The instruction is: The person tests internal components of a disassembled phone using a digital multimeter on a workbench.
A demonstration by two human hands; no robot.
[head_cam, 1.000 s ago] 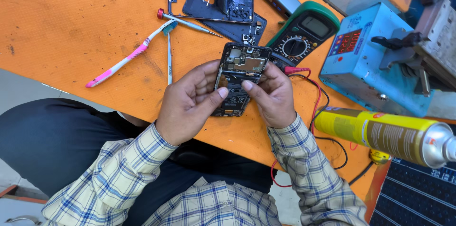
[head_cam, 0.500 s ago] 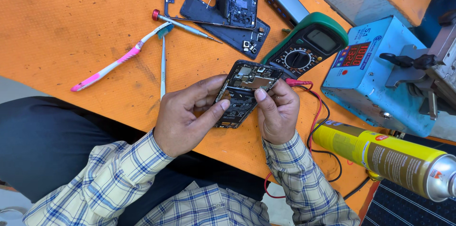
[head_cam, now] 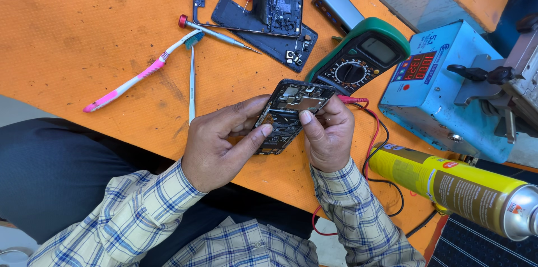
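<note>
Both hands hold one thing between them: a black opened-up phone with its back off and its small metal parts showing. The left hand is closed around the phone's lower end, with the thumb pressed on its face and the fingers curled under it. The right hand grips the top right side, and its thumb tip sits on the parts near the top of the phone.

The phone is lifted a little above the orange table, close to the table's near edge. Its long side runs on a slant, from low by the left hand up toward the green dial meter at the far right. So the top end is nearer the right hand, and the bottom end is nearer the left.

A red wire runs just beside the right hand. A pink and white toothbrush, thin metal tweezers and a red-capped screwdriver lie well apart, further left on the table.
</note>
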